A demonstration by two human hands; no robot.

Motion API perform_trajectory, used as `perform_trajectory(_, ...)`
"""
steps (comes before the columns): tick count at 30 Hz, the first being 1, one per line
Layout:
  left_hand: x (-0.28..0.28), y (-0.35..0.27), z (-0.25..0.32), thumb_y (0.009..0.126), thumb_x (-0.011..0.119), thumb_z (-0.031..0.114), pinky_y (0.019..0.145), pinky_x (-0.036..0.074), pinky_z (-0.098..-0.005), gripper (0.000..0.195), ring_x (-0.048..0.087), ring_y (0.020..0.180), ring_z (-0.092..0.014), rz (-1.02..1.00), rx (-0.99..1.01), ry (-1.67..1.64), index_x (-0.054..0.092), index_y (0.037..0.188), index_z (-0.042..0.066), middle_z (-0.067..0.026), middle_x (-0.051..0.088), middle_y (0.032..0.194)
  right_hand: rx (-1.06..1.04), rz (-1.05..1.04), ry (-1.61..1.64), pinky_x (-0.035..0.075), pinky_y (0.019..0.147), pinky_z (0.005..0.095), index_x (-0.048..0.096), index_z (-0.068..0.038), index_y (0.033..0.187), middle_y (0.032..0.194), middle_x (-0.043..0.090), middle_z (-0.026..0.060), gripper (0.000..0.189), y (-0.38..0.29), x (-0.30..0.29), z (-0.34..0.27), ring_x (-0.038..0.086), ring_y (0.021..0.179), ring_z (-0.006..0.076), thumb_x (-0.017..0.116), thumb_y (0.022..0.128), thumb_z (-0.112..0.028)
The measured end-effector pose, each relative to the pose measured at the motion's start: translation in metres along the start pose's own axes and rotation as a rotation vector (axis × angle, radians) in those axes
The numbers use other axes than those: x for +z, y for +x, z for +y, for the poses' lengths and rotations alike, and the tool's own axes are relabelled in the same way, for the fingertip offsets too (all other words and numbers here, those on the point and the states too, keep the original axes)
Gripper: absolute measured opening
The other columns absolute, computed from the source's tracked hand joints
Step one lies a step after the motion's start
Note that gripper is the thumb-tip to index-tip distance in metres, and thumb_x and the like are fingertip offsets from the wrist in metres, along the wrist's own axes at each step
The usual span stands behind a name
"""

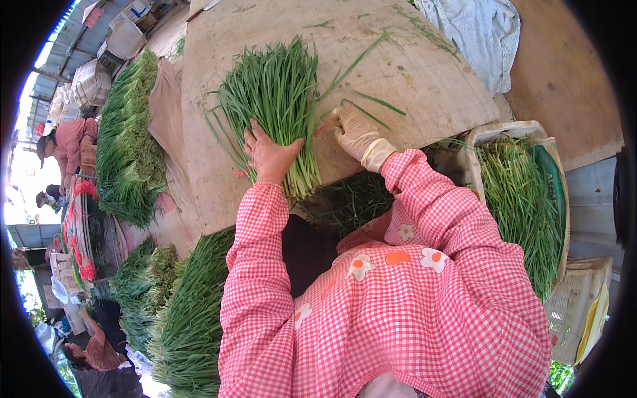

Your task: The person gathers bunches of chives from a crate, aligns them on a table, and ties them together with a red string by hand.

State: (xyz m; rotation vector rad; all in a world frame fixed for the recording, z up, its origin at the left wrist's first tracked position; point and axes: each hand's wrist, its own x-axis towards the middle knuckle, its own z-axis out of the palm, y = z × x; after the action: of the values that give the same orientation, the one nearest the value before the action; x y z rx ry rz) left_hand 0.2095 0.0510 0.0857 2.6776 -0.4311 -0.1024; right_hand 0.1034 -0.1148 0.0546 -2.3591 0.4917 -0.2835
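Observation:
A thick bunch of garlic chives (278, 84) lies on a wooden board (418, 109), leaf tips pointing away and pale cut ends by the near edge. My bare left hand (271, 151) spans the stems, thumb and fingers spread across them, holding the bunch down. To its right, my right hand (356, 133), in a thin pale glove, pinches a red tie (324, 128) whose strand runs towards the bunch's side. Whether the tie passes under the bunch is hidden. Loose chive leaves (380, 102) lie just beyond the right hand. A red bit (241, 174) shows beside my left wrist.
A white crate (478, 164) filled with chives stands at my right. Chive piles (127, 134) and more long chives (194, 318) lie to the left. A pale cloth (477, 40) drapes at the far right. Other people (74, 144) are at the left, away from the board.

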Motion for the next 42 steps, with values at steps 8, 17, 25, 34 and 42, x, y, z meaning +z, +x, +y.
perform_trajectory(8, -0.001, -0.001, 0.000, 0.056, 0.077, 0.045, 0.100, 0.025, -0.0543, 0.114, 0.018, 0.129, -0.038, 0.016, 0.004, -0.006, 0.008, 0.141, 0.011, -0.0195, 0.015, 0.142, -0.142, -0.143, -0.419, 0.046, 0.074, 0.0424, 0.053, -0.004, 0.102, 0.094, 0.061, 0.0175, 0.027, 0.015, 0.003, 0.009, 0.058, 0.089, 0.0352, 0.055, 0.079, -0.019)
perform_trajectory(17, -0.001, -0.003, 0.000, 0.056, 0.076, 0.046, 0.100, 0.025, -0.0538, 0.113, 0.020, 0.129, -0.037, 0.015, 0.021, -0.025, 0.010, 0.140, 0.009, -0.0183, 0.015, 0.142, -0.189, -0.458, -0.200, 0.045, 0.073, 0.0389, 0.058, -0.003, 0.091, 0.087, 0.061, 0.0161, 0.019, -0.022, -0.033, -0.010, 0.057, 0.085, 0.0341, 0.053, 0.082, -0.020)
perform_trajectory(25, -0.003, 0.000, -0.003, 0.059, 0.073, 0.052, 0.100, 0.022, -0.0567, 0.110, 0.018, 0.129, -0.039, 0.070, 0.054, -0.111, 0.011, 0.140, 0.009, -0.0192, 0.015, 0.142, -0.486, -0.225, 0.733, 0.043, 0.069, 0.0315, 0.058, -0.004, 0.087, 0.079, 0.058, 0.0074, 0.020, 0.000, 0.007, -0.022, 0.053, 0.074, 0.0197, 0.054, 0.085, -0.024)
perform_trajectory(34, -0.047, 0.000, -0.066, 0.079, 0.061, 0.030, 0.095, 0.036, -0.0384, 0.054, 0.045, 0.113, -0.034, 0.216, 0.157, -0.652, 0.046, 0.121, -0.001, -0.0221, 0.048, 0.120, -0.136, -0.429, 1.009, 0.037, 0.062, 0.0199, 0.056, -0.010, 0.088, 0.076, 0.055, -0.0021, 0.016, 0.003, 0.012, -0.031, 0.046, 0.070, 0.0052, 0.053, 0.088, -0.026)
perform_trajectory(42, -0.016, -0.002, -0.177, 0.077, 0.057, 0.004, 0.075, 0.047, -0.0326, 0.025, 0.060, 0.083, -0.025, 0.212, 0.154, -0.148, 0.064, 0.101, 0.005, -0.0146, 0.061, 0.091, -0.299, -0.437, 1.155, 0.040, 0.065, 0.0237, 0.048, -0.006, 0.085, 0.078, 0.050, 0.0012, 0.008, 0.006, 0.023, -0.034, 0.045, 0.068, 0.0091, 0.055, 0.085, -0.004)
